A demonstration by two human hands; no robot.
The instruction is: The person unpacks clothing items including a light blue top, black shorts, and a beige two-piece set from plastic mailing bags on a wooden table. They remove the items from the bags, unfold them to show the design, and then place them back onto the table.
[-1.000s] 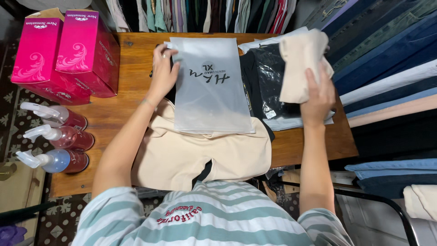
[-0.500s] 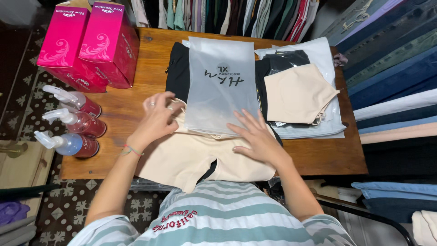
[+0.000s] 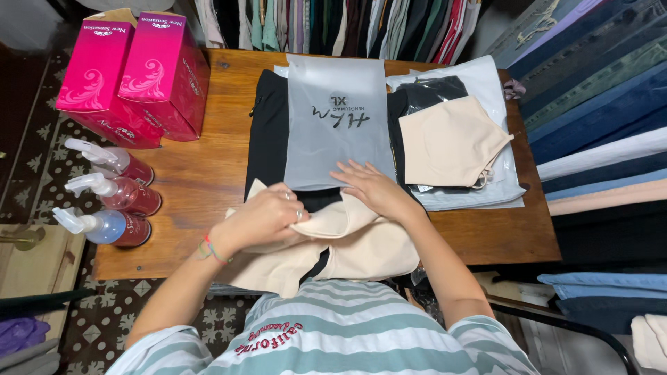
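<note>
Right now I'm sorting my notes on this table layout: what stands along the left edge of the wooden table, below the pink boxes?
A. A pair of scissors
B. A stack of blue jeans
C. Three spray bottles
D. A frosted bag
C: three spray bottles with white trigger heads lie in a row at the left edge of the wooden table, below the two pink boxes.

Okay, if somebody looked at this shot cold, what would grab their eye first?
Probably the two bright pink boxes at the far left corner of the wooden table, with three pump bottles lined up below them. Next, the frosted grey bag lying mid-table on black clothing. Nearest the person, the left hand and right hand rest on a beige garment.
</note>
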